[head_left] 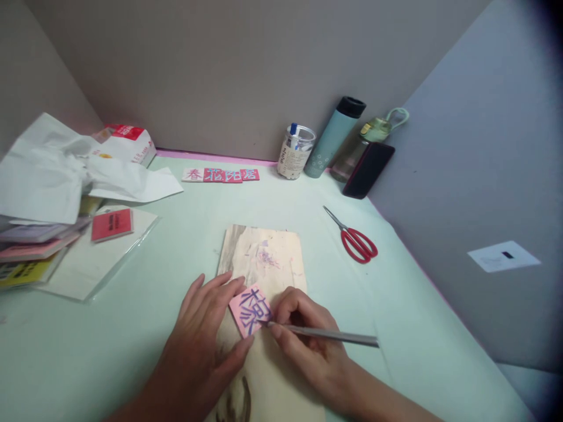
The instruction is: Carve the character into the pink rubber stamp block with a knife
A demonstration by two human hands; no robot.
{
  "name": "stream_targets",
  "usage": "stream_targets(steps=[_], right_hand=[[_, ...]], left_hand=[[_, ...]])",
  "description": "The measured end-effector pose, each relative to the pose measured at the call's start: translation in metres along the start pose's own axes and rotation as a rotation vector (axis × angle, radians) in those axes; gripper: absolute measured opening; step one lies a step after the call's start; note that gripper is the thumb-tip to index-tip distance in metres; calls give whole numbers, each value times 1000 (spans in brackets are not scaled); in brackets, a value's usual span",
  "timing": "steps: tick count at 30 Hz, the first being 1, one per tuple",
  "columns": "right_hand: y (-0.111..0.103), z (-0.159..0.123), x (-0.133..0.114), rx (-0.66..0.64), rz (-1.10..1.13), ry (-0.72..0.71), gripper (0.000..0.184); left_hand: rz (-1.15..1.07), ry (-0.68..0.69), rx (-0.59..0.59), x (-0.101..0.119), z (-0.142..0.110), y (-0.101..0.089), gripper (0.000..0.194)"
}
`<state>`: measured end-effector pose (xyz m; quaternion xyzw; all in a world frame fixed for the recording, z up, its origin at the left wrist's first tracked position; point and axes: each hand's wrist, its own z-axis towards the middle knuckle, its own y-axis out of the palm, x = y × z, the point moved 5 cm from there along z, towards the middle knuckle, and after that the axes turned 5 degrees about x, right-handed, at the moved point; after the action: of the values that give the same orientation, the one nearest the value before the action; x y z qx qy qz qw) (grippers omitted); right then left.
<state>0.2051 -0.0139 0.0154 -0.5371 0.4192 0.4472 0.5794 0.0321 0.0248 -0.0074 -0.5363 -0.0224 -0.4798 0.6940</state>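
A small pink square tile (247,312) bearing a purple Chinese character lies turned at an angle on a pale, stained board (281,264). My left hand (204,328) steadies it, with the fingers at its upper left edge and the thumb at its lower corner. In a pen-like pinch, my right hand (310,337) holds a slim silver tool (334,334). Its narrow tip meets the tile's right edge, while the long shaft points right. Whether the tool is a knife or tweezers cannot be made out. Purple and pink marks (267,258) spot the board's upper part.
Red-handled scissors (357,243) lie to the right. Along the back stand four-character tiles (222,174), a can of pens (294,161), a blue flask (332,140), a green bottle (352,155) and a phone (368,170). White paper (48,176) and packets (112,225) pile up left.
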Motion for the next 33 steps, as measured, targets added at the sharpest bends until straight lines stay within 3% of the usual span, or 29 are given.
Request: stream_targets(steps=[15,24,33], right_hand=[[-2,-2,0,-6,34,-6,16],[0,-1,-13,22,-151,-171,15],[0,-2,-13,44,-169,-188,16]], left_hand=[[7,-2,-6,-1,-1,1,53],[9,5,-4,0,-1,1,50],[26,27,33,3,1,-2,49]])
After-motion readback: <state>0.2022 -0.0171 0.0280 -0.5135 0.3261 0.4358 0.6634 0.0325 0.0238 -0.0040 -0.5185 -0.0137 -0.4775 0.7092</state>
